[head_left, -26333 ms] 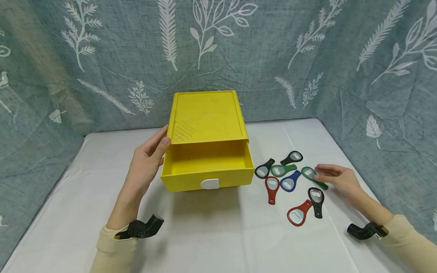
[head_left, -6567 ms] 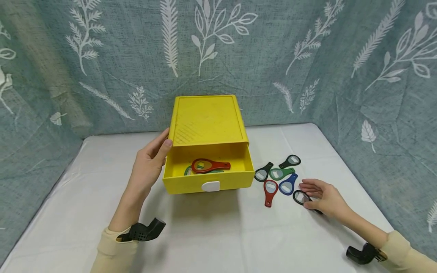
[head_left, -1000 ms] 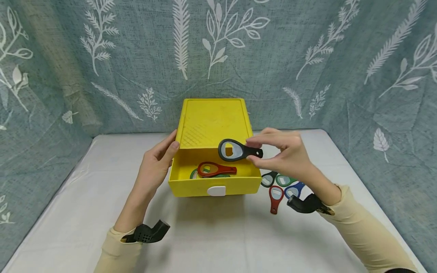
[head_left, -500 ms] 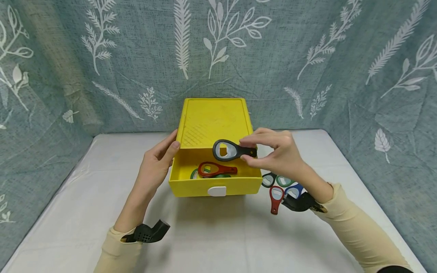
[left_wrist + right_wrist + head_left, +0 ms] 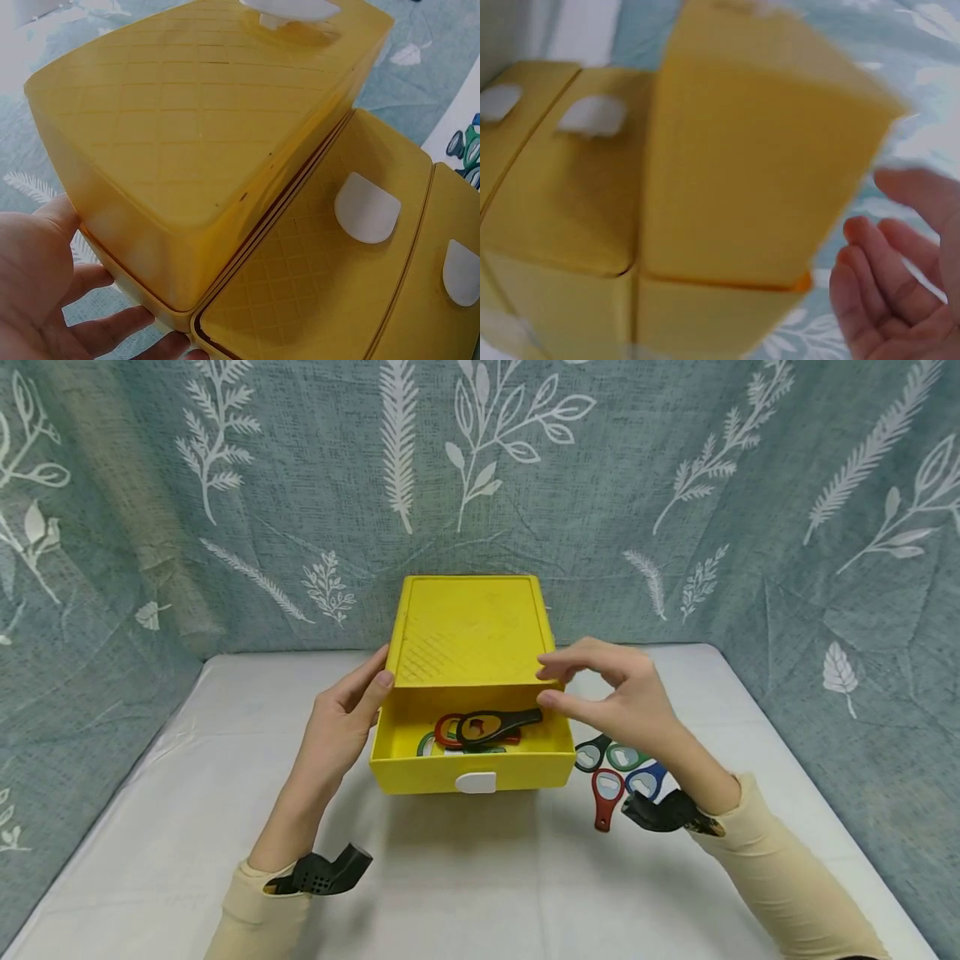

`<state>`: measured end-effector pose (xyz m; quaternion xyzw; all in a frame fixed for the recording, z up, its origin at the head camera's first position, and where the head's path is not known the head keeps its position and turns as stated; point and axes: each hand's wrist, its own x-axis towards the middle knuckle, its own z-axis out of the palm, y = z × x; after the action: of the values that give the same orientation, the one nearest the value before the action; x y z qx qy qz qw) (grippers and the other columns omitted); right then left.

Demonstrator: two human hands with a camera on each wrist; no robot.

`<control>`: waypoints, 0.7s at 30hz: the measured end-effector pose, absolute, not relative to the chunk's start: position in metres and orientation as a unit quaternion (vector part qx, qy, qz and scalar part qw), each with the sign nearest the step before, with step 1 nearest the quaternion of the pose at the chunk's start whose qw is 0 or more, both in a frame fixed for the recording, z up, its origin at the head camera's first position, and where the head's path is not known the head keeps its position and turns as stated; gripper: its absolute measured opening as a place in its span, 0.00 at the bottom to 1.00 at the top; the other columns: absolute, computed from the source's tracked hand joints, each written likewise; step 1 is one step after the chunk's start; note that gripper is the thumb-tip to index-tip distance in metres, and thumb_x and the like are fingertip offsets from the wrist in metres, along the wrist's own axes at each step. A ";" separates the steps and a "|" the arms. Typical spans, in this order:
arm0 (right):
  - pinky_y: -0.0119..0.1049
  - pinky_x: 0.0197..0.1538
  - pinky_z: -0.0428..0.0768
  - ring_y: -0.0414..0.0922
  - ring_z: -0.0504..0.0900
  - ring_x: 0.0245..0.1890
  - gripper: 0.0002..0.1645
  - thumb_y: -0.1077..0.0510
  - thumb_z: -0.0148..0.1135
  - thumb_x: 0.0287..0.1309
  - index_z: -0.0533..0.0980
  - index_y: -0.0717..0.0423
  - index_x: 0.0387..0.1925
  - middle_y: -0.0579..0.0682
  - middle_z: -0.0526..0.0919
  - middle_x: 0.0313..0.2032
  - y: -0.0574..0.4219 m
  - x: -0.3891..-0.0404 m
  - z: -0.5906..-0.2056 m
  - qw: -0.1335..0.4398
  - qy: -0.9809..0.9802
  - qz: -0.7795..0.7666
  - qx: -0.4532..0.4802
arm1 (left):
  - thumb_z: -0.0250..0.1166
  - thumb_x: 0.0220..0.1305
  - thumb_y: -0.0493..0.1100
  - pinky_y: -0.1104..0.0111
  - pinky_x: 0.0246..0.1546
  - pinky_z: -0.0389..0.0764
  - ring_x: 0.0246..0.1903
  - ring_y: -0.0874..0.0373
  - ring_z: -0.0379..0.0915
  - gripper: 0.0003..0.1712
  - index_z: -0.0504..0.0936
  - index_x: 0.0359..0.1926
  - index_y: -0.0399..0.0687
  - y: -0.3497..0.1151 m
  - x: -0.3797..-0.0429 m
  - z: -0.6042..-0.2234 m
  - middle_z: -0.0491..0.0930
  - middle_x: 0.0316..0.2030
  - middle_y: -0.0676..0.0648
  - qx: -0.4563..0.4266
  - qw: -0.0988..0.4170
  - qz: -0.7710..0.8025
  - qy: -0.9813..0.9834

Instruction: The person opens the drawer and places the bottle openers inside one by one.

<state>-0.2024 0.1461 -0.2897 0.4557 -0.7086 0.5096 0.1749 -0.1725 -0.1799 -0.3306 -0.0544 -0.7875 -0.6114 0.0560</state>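
Observation:
A yellow drawer box stands at the table's far middle, its top drawer pulled out. My left hand rests against the box's left side, thumb near the front corner; in the left wrist view its fingers lie extended along the edge. Inside the drawer a black bottle opener lies across a red bottle opener, with green edges showing beneath. My right hand hovers at the drawer's right rim, empty, thumb and fingers apart. In the right wrist view that hand is beside the box, blurred.
Right of the box, partly behind my right arm, lie a black bottle opener, a green one, a red one and a blue one. Lower drawers with white handles show in the wrist views. Patterned cloth hangs behind.
Half a second ago my right hand pinched the black bottle opener above the drawer; now it has let go, and the opener lies on the red one. My left hand stays put.

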 end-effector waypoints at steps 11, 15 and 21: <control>0.35 0.19 0.80 0.43 0.80 0.16 0.10 0.71 0.61 0.63 0.84 0.62 0.44 0.48 0.84 0.20 0.164 -0.156 -0.289 0.117 -0.698 0.571 0.415 | 0.55 0.70 0.64 0.50 0.60 0.71 0.65 0.53 0.63 0.32 0.64 0.72 0.71 -0.181 -0.173 -0.330 0.63 0.70 0.55 -0.056 0.058 -0.607 -0.791; 0.36 0.16 0.80 0.43 0.82 0.17 0.17 0.75 0.59 0.61 0.83 0.61 0.48 0.50 0.85 0.21 0.162 -0.147 -0.293 0.066 -0.673 0.581 0.453 | 0.55 0.70 0.64 0.50 0.60 0.71 0.65 0.54 0.63 0.32 0.64 0.72 0.71 -0.180 -0.172 -0.330 0.64 0.70 0.55 -0.054 0.058 -0.607 -0.791; 0.38 0.10 0.77 0.45 0.82 0.17 0.22 0.78 0.56 0.62 0.83 0.59 0.51 0.52 0.84 0.22 0.154 -0.138 -0.295 -0.005 -0.670 0.603 0.433 | 0.55 0.70 0.64 0.50 0.60 0.71 0.66 0.54 0.63 0.32 0.64 0.73 0.70 -0.180 -0.172 -0.331 0.63 0.70 0.55 -0.057 0.059 -0.605 -0.792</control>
<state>-0.1382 0.1545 -0.2954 0.4335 -0.6697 0.6030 -0.0055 -0.1720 -0.1802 -0.3306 -0.0569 -0.7917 -0.6053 0.0592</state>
